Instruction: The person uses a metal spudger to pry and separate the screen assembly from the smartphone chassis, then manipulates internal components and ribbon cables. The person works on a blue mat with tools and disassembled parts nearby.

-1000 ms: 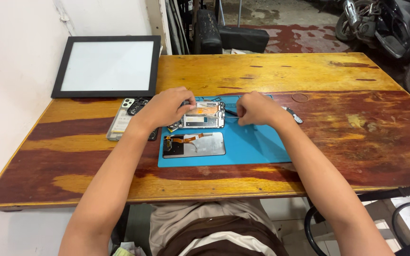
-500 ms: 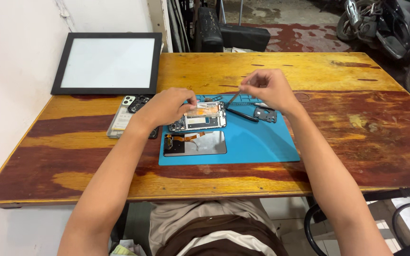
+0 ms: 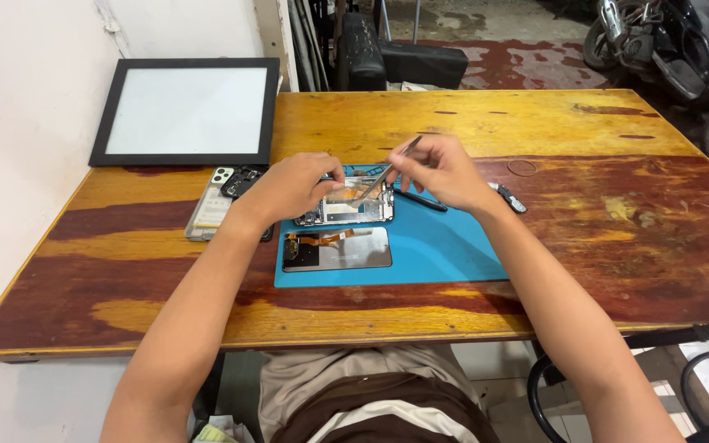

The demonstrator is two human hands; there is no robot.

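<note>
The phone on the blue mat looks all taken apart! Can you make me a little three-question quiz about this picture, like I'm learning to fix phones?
1. True or false: the left hand rests on the opened phone.
2. What does the right hand hold? A) tweezers B) a hammer C) a cup
3. What lies on the blue mat just below the opened phone?

Key:
1. True; it steadies the phone's left end.
2. A; thin metal tweezers, with their tips down at the phone.
3. A separated flat phone panel with an orange ribbon cable on it.
</note>
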